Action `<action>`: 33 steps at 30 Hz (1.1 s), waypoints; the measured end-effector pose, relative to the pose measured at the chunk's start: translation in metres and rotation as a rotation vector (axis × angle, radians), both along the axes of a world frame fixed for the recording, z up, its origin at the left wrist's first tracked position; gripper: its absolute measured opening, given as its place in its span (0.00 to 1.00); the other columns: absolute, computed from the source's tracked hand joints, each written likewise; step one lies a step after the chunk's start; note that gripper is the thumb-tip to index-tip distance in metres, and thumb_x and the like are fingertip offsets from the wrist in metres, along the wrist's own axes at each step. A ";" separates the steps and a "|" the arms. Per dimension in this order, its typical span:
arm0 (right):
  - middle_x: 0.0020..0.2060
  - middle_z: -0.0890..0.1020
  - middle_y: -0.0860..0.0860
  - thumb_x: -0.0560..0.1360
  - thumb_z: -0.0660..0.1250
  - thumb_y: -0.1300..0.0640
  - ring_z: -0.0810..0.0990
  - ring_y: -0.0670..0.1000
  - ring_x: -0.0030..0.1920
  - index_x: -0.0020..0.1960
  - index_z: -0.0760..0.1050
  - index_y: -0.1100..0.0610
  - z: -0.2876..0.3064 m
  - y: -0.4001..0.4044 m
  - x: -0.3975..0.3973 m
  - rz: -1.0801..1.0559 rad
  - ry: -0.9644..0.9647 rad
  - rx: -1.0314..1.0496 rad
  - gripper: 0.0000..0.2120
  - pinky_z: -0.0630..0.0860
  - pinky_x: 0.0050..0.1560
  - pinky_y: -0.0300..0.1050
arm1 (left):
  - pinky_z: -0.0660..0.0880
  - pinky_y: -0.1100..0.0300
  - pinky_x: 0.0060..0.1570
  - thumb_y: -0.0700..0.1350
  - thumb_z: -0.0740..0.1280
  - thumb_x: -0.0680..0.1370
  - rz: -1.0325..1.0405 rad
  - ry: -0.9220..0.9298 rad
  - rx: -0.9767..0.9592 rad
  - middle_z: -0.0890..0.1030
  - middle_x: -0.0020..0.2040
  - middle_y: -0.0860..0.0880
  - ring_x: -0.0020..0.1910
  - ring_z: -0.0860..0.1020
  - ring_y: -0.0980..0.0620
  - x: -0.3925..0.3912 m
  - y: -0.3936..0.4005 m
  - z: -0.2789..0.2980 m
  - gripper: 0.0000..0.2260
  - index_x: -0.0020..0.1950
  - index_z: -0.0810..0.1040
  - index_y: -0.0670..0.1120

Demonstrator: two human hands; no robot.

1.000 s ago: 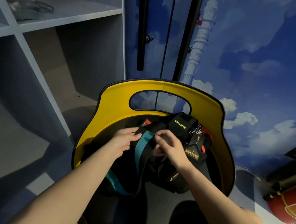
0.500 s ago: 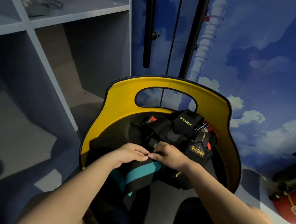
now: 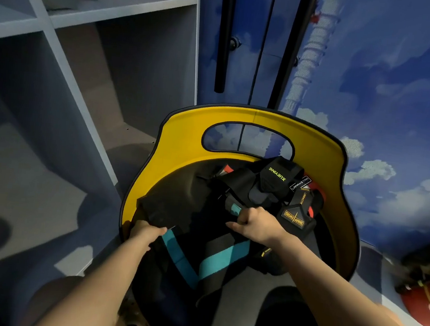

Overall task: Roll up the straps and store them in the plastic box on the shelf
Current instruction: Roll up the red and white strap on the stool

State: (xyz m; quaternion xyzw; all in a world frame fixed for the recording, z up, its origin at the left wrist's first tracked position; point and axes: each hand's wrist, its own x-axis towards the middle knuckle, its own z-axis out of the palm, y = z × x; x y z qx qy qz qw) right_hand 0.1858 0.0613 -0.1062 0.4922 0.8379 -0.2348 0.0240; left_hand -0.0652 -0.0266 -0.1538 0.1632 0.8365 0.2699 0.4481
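Below, black-teal strap (image 3: 208,264) stretched left–right across yellow chair (image 3: 184,143) seat, sagging mid-span; L hand (image 3: 145,232) grasps its left end, R hand (image 3: 258,224) clenches right end beside strap pile (image 3: 279,193).

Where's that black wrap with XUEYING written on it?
In the head view, the XUEYING wrap tops the strap pile at the back of the yellow chair, beyond the right hand.

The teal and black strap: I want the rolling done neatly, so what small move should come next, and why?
Probably start rolling from the right hand, turning its end of the teal and black strap toward the left hand. Each hand grips one end, and the strap sags in a V between them over the yellow chair, so nothing is rolled yet.
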 end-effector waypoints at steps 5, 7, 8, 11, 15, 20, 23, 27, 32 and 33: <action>0.39 0.80 0.52 0.74 0.62 0.39 0.76 0.52 0.46 0.32 0.70 0.50 -0.001 0.001 -0.010 0.049 -0.011 0.127 0.18 0.68 0.45 0.43 | 0.71 0.50 0.62 0.35 0.70 0.74 0.098 -0.070 0.050 0.74 0.64 0.37 0.64 0.72 0.39 0.004 0.007 -0.004 0.21 0.66 0.71 0.36; 0.41 0.81 0.52 0.75 0.61 0.40 0.75 0.52 0.51 0.35 0.72 0.50 -0.003 0.003 -0.013 0.084 0.004 0.188 0.17 0.69 0.52 0.45 | 0.70 0.50 0.61 0.35 0.69 0.75 0.051 -0.094 0.118 0.75 0.64 0.38 0.64 0.72 0.39 0.009 0.013 0.001 0.20 0.66 0.72 0.38; 0.41 0.81 0.52 0.75 0.61 0.40 0.75 0.52 0.51 0.36 0.73 0.51 -0.004 0.005 -0.014 0.089 0.016 0.200 0.17 0.68 0.54 0.45 | 0.71 0.50 0.59 0.35 0.68 0.75 0.037 -0.106 0.161 0.75 0.64 0.39 0.64 0.72 0.40 0.012 0.018 0.005 0.19 0.66 0.73 0.39; 0.41 0.81 0.51 0.75 0.62 0.40 0.76 0.52 0.50 0.39 0.77 0.52 -0.006 0.009 -0.018 0.067 0.062 0.207 0.16 0.68 0.52 0.45 | 0.72 0.54 0.52 0.35 0.67 0.75 0.009 -0.125 0.296 0.77 0.62 0.42 0.61 0.75 0.44 0.023 0.033 0.019 0.17 0.64 0.74 0.40; 0.43 0.81 0.50 0.74 0.64 0.40 0.76 0.51 0.50 0.43 0.79 0.52 -0.004 0.013 -0.024 0.050 0.111 0.153 0.15 0.70 0.52 0.44 | 0.70 0.57 0.51 0.37 0.68 0.76 -0.074 -0.122 0.428 0.77 0.63 0.44 0.59 0.75 0.48 0.035 0.053 0.041 0.16 0.64 0.75 0.43; 0.43 0.78 0.47 0.70 0.71 0.43 0.76 0.47 0.45 0.49 0.75 0.54 0.001 0.018 -0.033 -0.129 0.386 -0.017 0.17 0.72 0.41 0.35 | 0.71 0.56 0.53 0.39 0.68 0.76 -0.144 -0.216 0.508 0.78 0.62 0.45 0.57 0.76 0.49 0.039 0.071 0.062 0.16 0.63 0.76 0.45; 0.47 0.78 0.47 0.70 0.72 0.49 0.77 0.45 0.49 0.55 0.72 0.57 0.001 0.024 -0.041 -0.299 0.625 -0.143 0.19 0.71 0.43 0.30 | 0.73 0.54 0.57 0.38 0.67 0.76 -0.182 -0.269 0.543 0.79 0.60 0.45 0.55 0.77 0.49 0.032 0.082 0.071 0.15 0.63 0.76 0.44; 0.39 0.80 0.51 0.74 0.69 0.60 0.79 0.49 0.41 0.45 0.75 0.56 -0.002 0.044 -0.066 -0.399 0.908 -0.301 0.03 0.74 0.44 0.38 | 0.70 0.56 0.62 0.39 0.68 0.75 -0.073 -0.298 0.600 0.79 0.57 0.46 0.58 0.76 0.50 0.024 0.104 0.074 0.15 0.62 0.76 0.43; 0.43 0.79 0.55 0.76 0.66 0.60 0.80 0.52 0.44 0.50 0.76 0.60 -0.006 0.078 -0.089 -0.570 0.907 -0.283 0.04 0.81 0.41 0.42 | 0.75 0.53 0.58 0.46 0.68 0.76 -0.136 -0.177 0.475 0.75 0.61 0.49 0.59 0.75 0.48 0.006 0.112 0.050 0.16 0.63 0.75 0.48; 0.45 0.79 0.54 0.77 0.66 0.60 0.80 0.52 0.47 0.54 0.76 0.60 -0.009 0.086 -0.092 -0.586 0.869 -0.269 0.07 0.81 0.44 0.43 | 0.75 0.53 0.57 0.45 0.67 0.76 -0.171 -0.169 0.436 0.74 0.62 0.47 0.57 0.75 0.48 0.003 0.109 0.042 0.16 0.64 0.74 0.48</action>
